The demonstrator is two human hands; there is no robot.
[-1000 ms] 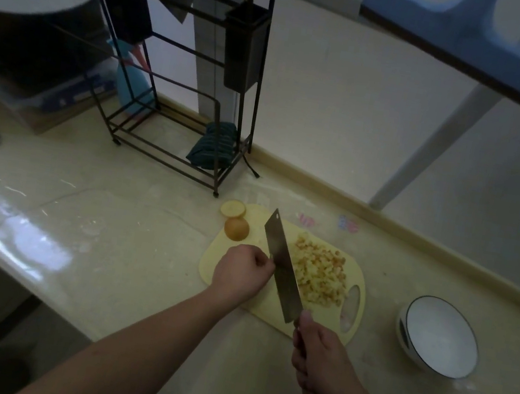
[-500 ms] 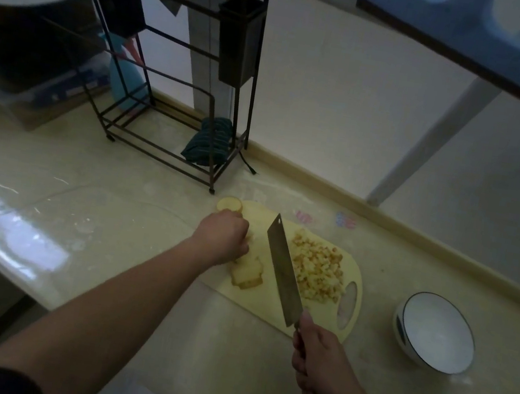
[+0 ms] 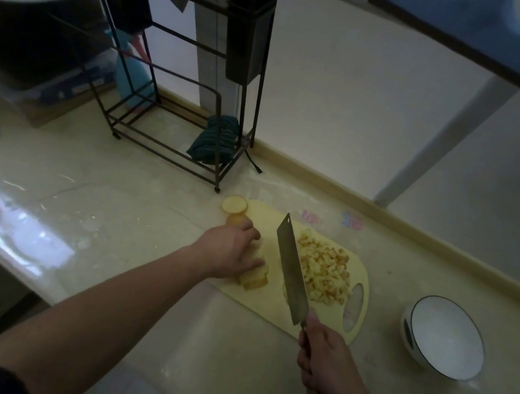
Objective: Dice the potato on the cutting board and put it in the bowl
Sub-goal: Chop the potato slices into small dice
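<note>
Left hand: I saw the left hand (image 3: 230,250) lying over a stack of potato slices (image 3: 255,278) near the middle of the cutting board (image 3: 272,304); its grip was on the stack, fingers curled down over it.
Right hand: the right hand (image 3: 328,371) had its grip clamped on the handle of the cleaver (image 3: 291,268), and a thin band showed at the wrist.
Cleaver: I noted the blade held over the board between the slices and the diced pile, tip pointing away from the person; I could not tell whether the edge touched the board.
Diced potato: a heap of diced potato (image 3: 323,270) lay on the right half of the board, just beside the blade and next to the board's handle hole.
Uncut pieces: a round potato end (image 3: 234,205) sat at the far left corner of the board, with another potato chunk (image 3: 237,219) just in front of it, touching the left hand's fingers.
Bowl: the white bowl (image 3: 444,336) stood on the counter (image 3: 131,227) to the right of the board, apart from it, and I saw no potato in it.
Background: I logged a black wire rack (image 3: 181,82) at the back of the counter with a striped cloth (image 3: 214,143) in its base.
</note>
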